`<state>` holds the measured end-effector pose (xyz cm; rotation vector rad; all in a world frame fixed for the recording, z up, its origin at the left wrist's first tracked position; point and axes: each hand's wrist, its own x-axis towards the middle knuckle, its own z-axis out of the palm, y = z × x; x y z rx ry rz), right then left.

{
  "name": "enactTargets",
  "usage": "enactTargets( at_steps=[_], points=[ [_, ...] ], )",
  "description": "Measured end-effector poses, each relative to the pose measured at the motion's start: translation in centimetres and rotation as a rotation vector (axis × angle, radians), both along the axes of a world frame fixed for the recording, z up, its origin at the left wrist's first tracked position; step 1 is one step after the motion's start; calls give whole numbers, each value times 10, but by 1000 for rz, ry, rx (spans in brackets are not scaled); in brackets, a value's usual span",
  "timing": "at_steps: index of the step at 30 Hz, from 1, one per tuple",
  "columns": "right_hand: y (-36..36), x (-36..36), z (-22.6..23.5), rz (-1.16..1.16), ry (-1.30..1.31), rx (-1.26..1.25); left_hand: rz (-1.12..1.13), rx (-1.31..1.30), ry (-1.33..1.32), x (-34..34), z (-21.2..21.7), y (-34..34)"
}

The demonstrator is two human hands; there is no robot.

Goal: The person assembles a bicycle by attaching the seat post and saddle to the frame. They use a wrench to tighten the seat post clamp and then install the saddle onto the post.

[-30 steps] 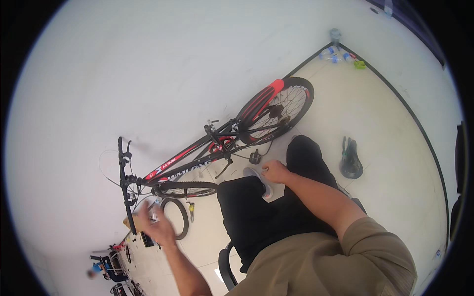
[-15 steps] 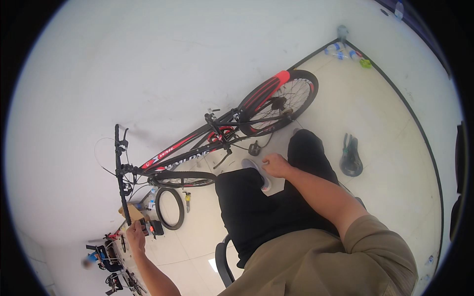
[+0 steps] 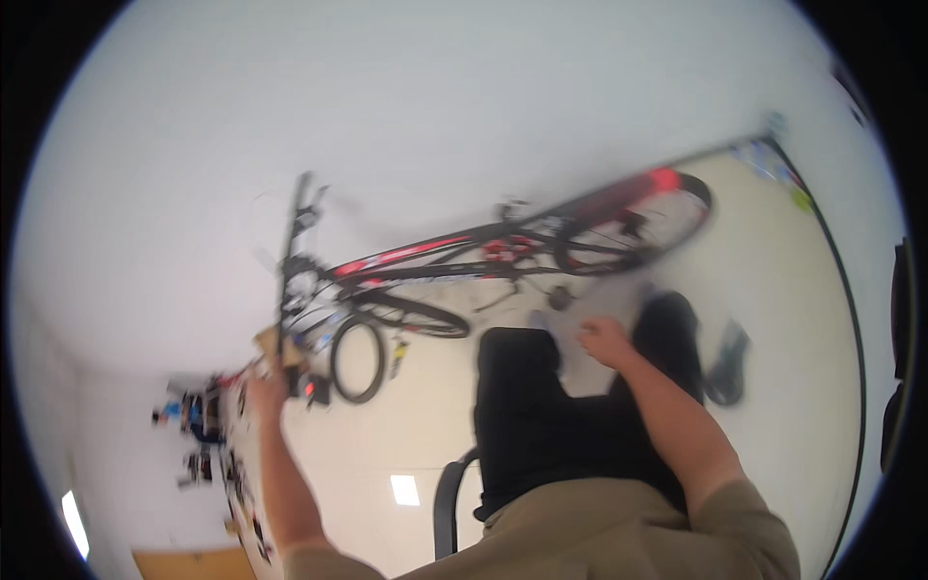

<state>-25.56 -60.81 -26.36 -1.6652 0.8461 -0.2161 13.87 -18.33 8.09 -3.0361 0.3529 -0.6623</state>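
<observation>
A black and red bicycle (image 3: pixel 440 274) leans along the white wall in front of me, its saddle off. At left stands its handlebar (image 3: pixel 288 232). My left hand (image 3: pixel 266 389) is closed around the near end of that handlebar, with the arm stretched out. Between my knees hangs my right hand (image 3: pixel 604 341), its fingers curled; whether they hold anything is hidden. Below the frame is a pedal (image 3: pixel 559 298), a short way beyond the right hand. A dark bicycle saddle (image 3: pixel 728 372) with its post lies on the floor right of my leg. The picture is smeared by motion.
A loose tyre (image 3: pixel 336 362) and a yellow-handled tool (image 3: pixel 399 358) lie near the front wheel. Beside the left hand are a cardboard box (image 3: pixel 266 340) and a dark case (image 3: pixel 311 389). Plastic bottles (image 3: pixel 759 159) sit in the far right corner. A black chair armrest (image 3: pixel 449 503) is at my left.
My view has swung left, so the bicycle and my legs appear farther right. My left hand stays on the handlebar end; my right hand stays curled between my knees.
</observation>
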Motion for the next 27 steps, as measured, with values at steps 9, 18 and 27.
enactTargets(
  at_steps=[9,18,27],
  points=[
    [0,-1,22,-56,-5,212,94,-190,147,-6,-2,-18],
    [-5,-5,31,-48,7,223,-40,-262,270,53,-20,-14],
    [-7,-1,19,3,44,173,-118,-263,218,38,-30,-30]
  ],
)
